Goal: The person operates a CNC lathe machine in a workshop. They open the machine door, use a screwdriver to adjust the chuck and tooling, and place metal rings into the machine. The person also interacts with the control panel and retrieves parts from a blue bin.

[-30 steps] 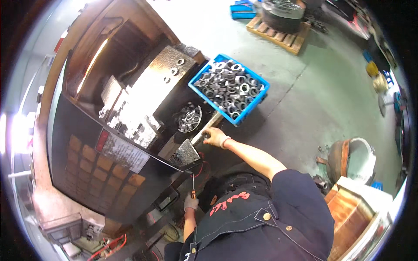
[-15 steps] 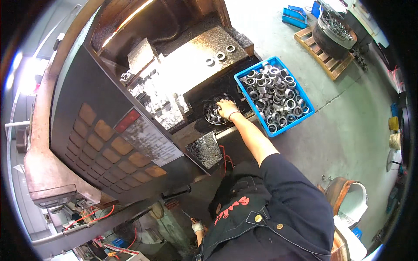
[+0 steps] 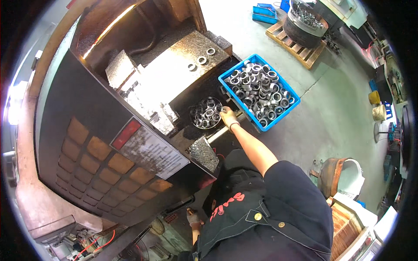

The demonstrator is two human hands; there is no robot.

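Observation:
My right hand is closed at the right rim of a round basket full of metal rings. Its fingertips are partly hidden, but they appear to grip the rim. The basket rests on the dark, chip-covered ledge in the machine's opening. Low beside my body, my left hand, in a pale glove, is closed around the handle of a slim tool; its shaft does not show clearly now. Just right of my right hand stands a blue crate heaped with similar rings.
Three loose rings stand on the machine's flat metal slab. The machine's dark door panel fills the left side. At the far right a wooden pallet carries a drum of metal parts, near blue bins.
My right hand has moved from over the rings to the basket's right rim, uncovering more rings. My left hand's tool has turned, so its thin shaft no longer shows. The view has shifted.

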